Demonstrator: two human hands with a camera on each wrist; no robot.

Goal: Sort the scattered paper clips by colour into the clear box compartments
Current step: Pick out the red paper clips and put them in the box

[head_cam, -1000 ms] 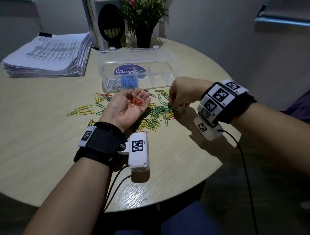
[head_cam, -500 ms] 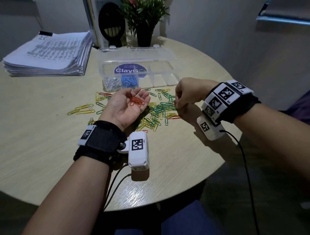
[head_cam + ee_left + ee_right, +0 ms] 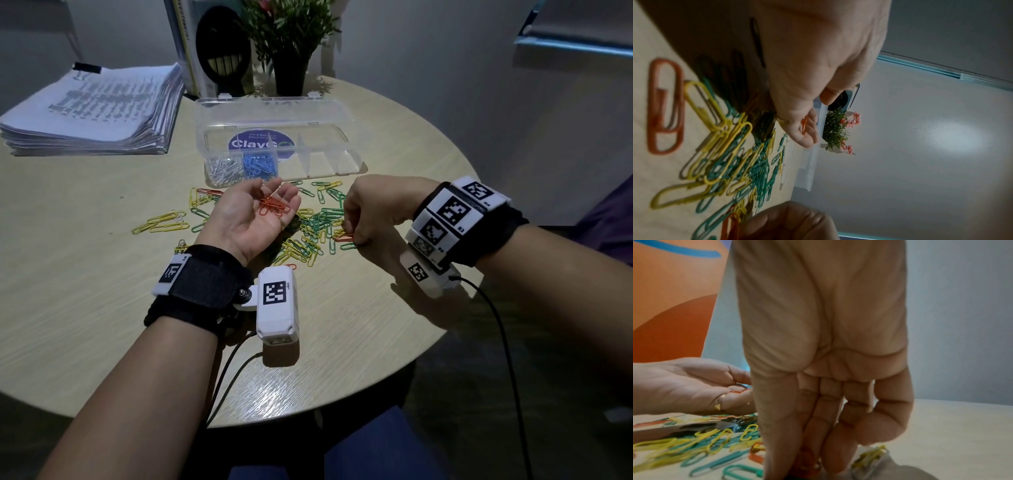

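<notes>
We see a dim room. A soft glare streaks the near edge of the round pale wooden table [image 3: 270, 397], and the wrist cameras cast shadows there. The head view bends at its edges. In the left wrist view, the nearest orange paper clip [image 3: 663, 105] is blurred. A pale light patch glows on the grey wall [image 3: 953, 138].

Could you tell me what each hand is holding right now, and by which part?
Left hand cradles orange clips loose on its upturned palm. Right hand fingertips reach an orange clip on the table; grip hidden.
</notes>
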